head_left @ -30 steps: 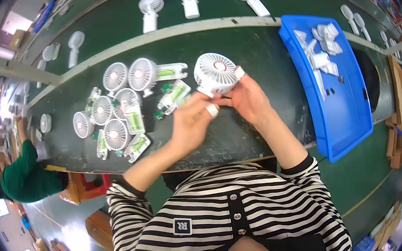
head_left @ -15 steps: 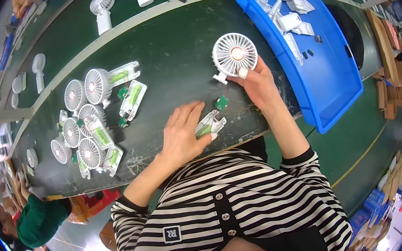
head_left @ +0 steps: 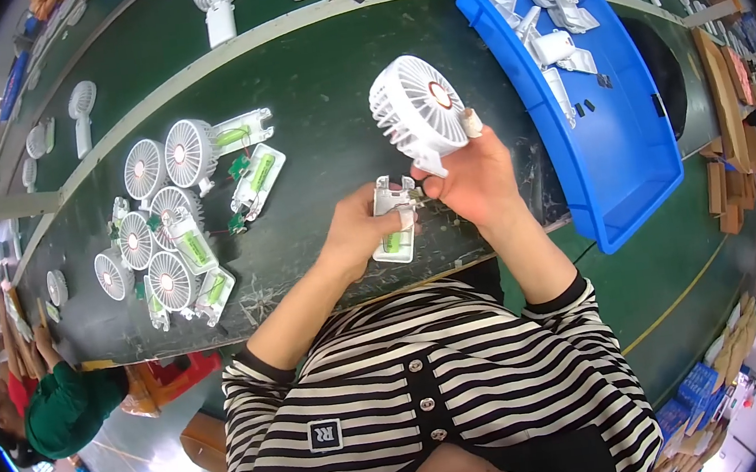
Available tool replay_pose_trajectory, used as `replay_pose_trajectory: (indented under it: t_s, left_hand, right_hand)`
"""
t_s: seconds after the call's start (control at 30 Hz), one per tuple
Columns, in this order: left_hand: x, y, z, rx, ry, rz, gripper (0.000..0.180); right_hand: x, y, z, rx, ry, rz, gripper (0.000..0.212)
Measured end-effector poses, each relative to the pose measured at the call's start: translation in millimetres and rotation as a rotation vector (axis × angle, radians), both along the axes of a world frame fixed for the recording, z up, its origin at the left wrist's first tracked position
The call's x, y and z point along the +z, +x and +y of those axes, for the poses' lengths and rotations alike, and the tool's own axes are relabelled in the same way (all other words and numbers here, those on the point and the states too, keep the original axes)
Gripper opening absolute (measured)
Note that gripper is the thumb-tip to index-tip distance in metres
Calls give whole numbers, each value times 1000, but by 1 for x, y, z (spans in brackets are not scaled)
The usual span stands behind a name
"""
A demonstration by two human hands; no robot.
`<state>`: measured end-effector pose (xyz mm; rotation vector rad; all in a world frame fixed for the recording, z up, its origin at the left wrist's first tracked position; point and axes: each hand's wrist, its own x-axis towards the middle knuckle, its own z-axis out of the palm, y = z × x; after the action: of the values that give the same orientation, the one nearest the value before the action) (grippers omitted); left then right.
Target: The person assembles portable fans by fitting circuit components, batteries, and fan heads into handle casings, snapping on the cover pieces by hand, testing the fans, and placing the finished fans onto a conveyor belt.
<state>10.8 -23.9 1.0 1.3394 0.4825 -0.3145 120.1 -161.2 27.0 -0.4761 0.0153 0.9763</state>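
My right hand [head_left: 475, 169] is closed around the lower edge of a white round fan head [head_left: 419, 105], which is tilted on its side above the dark green table. In my left hand [head_left: 361, 233] is an open white handle shell [head_left: 396, 245] with a green battery inside, gripped between thumb and fingers. The shell's upper end lies close under the fan head's neck, where the fingers of my right hand also reach. The small circuit board between them is mostly hidden by my fingers.
Several fan heads [head_left: 136, 240] with open battery handles [head_left: 258, 180] lie grouped on the left. A blue bin [head_left: 616, 195] with white shell parts [head_left: 554, 48] stands at the right. Finished-looking fans [head_left: 83, 116] lie beyond a pale rail [head_left: 279, 23]. A person in green [head_left: 72, 411] sits far left.
My left hand has lifted the handle shell and turned it upright beside the fan head. My right hand has tilted the fan head, bringing its neck toward the shell.
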Motion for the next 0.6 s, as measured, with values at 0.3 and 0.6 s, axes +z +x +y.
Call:
replay_pose_trajectory:
  t_s: [0.3,0.6]
  left_hand:
    - [4,-18,14,315,-656,58,33]
    - [13,-11,3,253,-292,-95,29]
  right_hand:
    - [-7,-19,-15,129,-206,70,59]
    - [-9,-19,18,-136,-409,-438,45]
